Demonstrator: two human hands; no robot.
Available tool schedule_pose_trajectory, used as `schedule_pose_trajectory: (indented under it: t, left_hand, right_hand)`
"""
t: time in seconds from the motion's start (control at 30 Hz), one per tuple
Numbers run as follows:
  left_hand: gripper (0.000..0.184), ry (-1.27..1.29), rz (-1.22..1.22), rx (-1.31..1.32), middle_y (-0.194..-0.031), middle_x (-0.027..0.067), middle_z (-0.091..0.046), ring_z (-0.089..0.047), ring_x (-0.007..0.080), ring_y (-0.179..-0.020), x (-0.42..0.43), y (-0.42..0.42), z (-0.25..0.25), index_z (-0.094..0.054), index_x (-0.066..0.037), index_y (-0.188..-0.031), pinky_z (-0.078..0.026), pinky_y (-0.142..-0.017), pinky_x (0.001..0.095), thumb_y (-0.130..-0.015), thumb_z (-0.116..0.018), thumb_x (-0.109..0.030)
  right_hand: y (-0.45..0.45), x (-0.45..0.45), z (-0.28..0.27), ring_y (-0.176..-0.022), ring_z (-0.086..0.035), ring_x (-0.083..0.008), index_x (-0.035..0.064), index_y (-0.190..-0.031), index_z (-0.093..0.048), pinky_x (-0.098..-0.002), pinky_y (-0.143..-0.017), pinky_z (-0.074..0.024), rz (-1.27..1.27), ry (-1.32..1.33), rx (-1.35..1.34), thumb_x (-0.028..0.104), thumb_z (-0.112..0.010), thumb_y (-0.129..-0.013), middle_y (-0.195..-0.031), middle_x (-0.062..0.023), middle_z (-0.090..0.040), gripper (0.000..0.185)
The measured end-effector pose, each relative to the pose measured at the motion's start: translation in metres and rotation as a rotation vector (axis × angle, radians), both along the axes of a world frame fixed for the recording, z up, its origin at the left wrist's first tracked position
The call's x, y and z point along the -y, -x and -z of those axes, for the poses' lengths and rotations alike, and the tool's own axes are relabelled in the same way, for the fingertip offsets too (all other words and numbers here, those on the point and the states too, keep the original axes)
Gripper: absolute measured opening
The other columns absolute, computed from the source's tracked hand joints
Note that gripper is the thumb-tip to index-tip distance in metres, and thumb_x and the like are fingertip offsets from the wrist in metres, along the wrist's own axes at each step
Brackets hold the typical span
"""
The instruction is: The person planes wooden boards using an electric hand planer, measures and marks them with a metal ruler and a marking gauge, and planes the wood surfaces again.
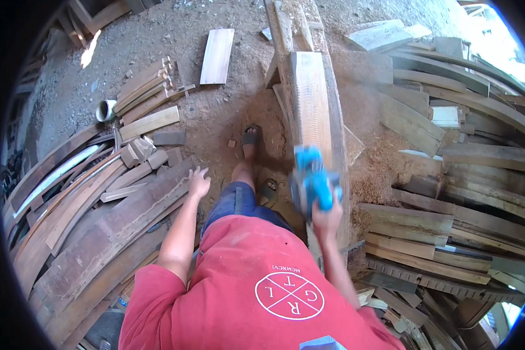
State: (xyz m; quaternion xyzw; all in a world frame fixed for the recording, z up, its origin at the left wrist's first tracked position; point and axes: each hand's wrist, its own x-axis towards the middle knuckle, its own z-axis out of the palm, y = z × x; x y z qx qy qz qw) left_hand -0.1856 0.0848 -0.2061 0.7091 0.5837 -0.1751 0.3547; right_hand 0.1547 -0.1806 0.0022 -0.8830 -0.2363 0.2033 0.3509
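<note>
My right hand is wrapped round the rear handle of a teal electric planer, slightly blurred. The planer sits at the near end of a pale wooden board, whose upper face shows rows of crosswise marks. That board lies lengthwise on a narrow wooden bench. My left hand hangs in the air on the left, its fingers apart and holding nothing. Closest to it is a long, weathered plank on the left-hand wood pile. The planer's underside is hidden.
Stacked planks fill the right side, with sawdust beside the bench. A loose board lies on the dirt floor ahead. To the left are short wood pieces and a pipe-like piece. My sandalled foot stands left of the bench.
</note>
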Motion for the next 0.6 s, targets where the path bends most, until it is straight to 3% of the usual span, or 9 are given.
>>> schedule_pose_trajectory:
  t: [0.13,0.27,0.3,0.33,0.43,0.5,0.6]
  left_hand:
    - [0.054,0.088,0.067,-0.078,-0.167,0.0246,-0.04,-0.027,0.044,-0.159,0.033,0.01,0.014,-0.064,-0.011,-0.148,-0.015,-0.134,0.0474,-0.096,-0.062,-0.027]
    - [0.053,0.108,0.111,-0.099,-0.164,0.0275,-0.042,-0.031,0.0433,-0.157,0.043,0.009,0.024,-0.065,-0.011,-0.146,-0.013,-0.134,0.0494,-0.096,-0.063,-0.029]
    - [0.053,0.117,0.128,-0.098,-0.163,0.0287,-0.043,-0.033,0.0431,-0.156,0.043,0.008,0.025,-0.066,-0.011,-0.145,-0.012,-0.134,0.05,-0.096,-0.063,-0.029]
    - [0.053,0.119,0.126,-0.098,-0.163,0.0287,-0.043,-0.033,0.0431,-0.156,0.042,0.008,0.028,-0.066,-0.011,-0.145,-0.012,-0.134,0.05,-0.096,-0.063,-0.029]
    - [0.052,0.112,0.13,-0.056,-0.161,0.0303,-0.045,-0.035,0.0429,-0.155,0.032,0.01,0.037,-0.067,-0.011,-0.144,-0.011,-0.134,0.0506,-0.095,-0.063,-0.028]
    - [0.051,0.118,0.117,-0.062,-0.161,0.0302,-0.046,-0.036,0.0417,-0.155,0.019,0.006,0.041,-0.067,-0.01,-0.144,-0.012,-0.134,0.0499,-0.096,-0.063,-0.027]
    - [0.051,0.139,0.064,-0.069,-0.161,0.03,-0.046,-0.036,0.0418,-0.155,-0.005,-0.001,0.042,-0.067,-0.009,-0.143,-0.012,-0.134,0.0492,-0.096,-0.063,-0.026]
  right_hand:
    - [0.035,0.044,-0.021,-0.099,-0.077,-0.0417,0.0154,-0.143,-0.066,-0.0492,-0.082,-0.0594,0.118,0.108,-0.134,0.004,-0.074,-0.083,-0.103,-0.0272,-0.076,0.061]
    - [0.013,0.006,-0.008,-0.094,-0.077,-0.0431,0.017,-0.144,-0.066,-0.0497,-0.079,-0.0591,0.05,0.063,-0.012,0.005,-0.075,-0.082,-0.098,-0.0275,-0.075,0.064]
    - [0.004,-0.017,-0.016,-0.093,-0.079,-0.0316,0.009,-0.141,-0.068,-0.0416,-0.08,-0.0581,0.049,0.108,-0.011,0.005,-0.076,-0.086,-0.101,-0.0252,-0.077,0.056]
    - [-0.006,-0.038,-0.017,-0.093,-0.079,-0.0316,0.009,-0.141,-0.068,-0.0416,-0.08,-0.0581,0.047,0.111,-0.01,0.005,-0.076,-0.086,-0.101,-0.0252,-0.077,0.056]
    - [-0.039,-0.099,-0.011,-0.096,-0.079,-0.0363,0.0092,-0.138,-0.07,-0.0427,-0.082,-0.0579,0.021,0.054,0.027,0.007,-0.076,-0.086,-0.101,-0.0265,-0.076,0.053]
    - [-0.063,-0.142,-0.006,-0.097,-0.074,-0.0443,0.0128,-0.139,-0.07,-0.05,-0.085,-0.0586,0.014,0.09,0.07,0.011,-0.077,-0.081,-0.102,-0.0275,-0.075,0.059]
    - [-0.094,-0.204,-0.003,-0.1,-0.074,-0.0443,0.0129,-0.137,-0.07,-0.0511,-0.088,-0.058,0.001,0.089,0.106,0.013,-0.078,-0.081,-0.105,-0.027,-0.075,0.057]
